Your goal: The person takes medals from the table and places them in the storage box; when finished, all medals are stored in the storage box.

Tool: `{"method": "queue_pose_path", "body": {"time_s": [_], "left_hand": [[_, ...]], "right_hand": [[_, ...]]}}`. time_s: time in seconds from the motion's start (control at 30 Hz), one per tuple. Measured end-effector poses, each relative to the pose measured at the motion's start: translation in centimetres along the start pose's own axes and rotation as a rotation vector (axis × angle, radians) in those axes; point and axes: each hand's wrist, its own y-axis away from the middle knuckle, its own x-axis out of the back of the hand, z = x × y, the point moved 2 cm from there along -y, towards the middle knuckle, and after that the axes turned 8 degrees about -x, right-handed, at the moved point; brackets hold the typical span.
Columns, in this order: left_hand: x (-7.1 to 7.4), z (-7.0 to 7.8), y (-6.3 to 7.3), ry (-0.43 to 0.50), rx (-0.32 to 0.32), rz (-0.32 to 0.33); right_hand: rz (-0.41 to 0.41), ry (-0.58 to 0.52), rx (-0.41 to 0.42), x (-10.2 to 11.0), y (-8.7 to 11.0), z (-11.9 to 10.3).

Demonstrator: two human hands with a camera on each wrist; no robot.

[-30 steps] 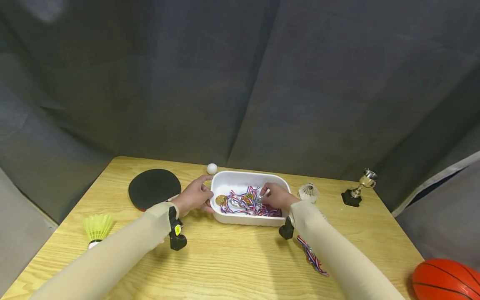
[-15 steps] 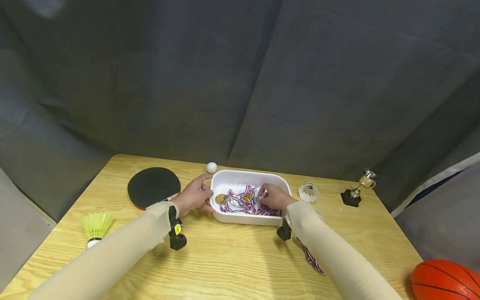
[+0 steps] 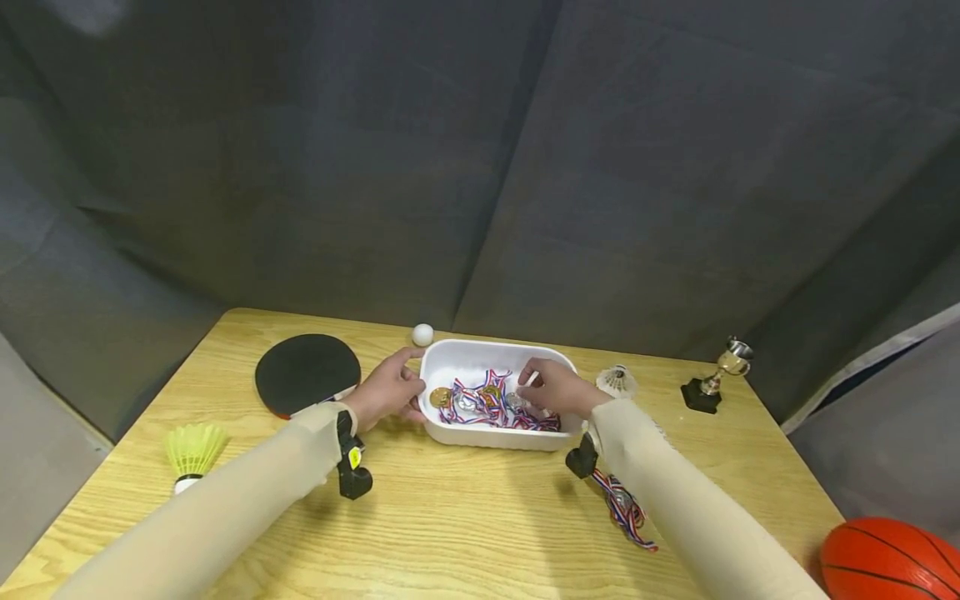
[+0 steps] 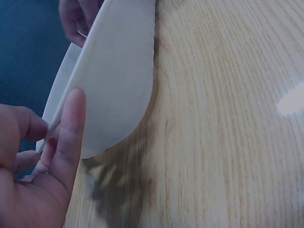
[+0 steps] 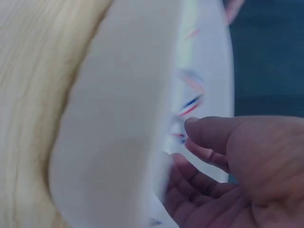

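Note:
A white plastic tub holds gold and silver medals with tangled red, white and blue ribbons. At its left end, my left hand pinches the rim, with fingers on both sides of the wall in the left wrist view. My right hand is inside the right end of the tub, over the ribbons. Its thumb and fingers are loosely bent, and nothing shows between them in the right wrist view. A silver medal lies just left of those fingertips, and a gold medal is near the left wall.
Another ribbon bundle lies beside my right forearm. A black paddle, a yellow shuttlecock and a white ball are on the left and back. Rightward are a feather shuttlecock, a small trophy and an orange ball.
My right hand has let go of the silver medal and drawn back slightly to the right. The left hand keeps its grip on the tub's rim.

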Motion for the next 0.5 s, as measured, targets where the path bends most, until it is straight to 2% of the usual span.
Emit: {"method": "queue_pose_path", "body": {"time_s": [0.17, 0.33, 0.5], "left_hand": [[-0.1, 0.0, 0.0, 0.006, 0.0, -0.013], [0.0, 0.0, 0.1, 0.002, -0.008, -0.013], [-0.2, 0.0, 0.2, -0.009, -0.005, -0.006]], "right_hand": [[-0.041, -0.143, 0.074, 1.9, 2.5, -0.5], [0.01, -0.107, 0.16, 3.8, 5.5, -1.3], [0.076, -0.115, 0.174, 5.0, 8.2, 0.4]]}}
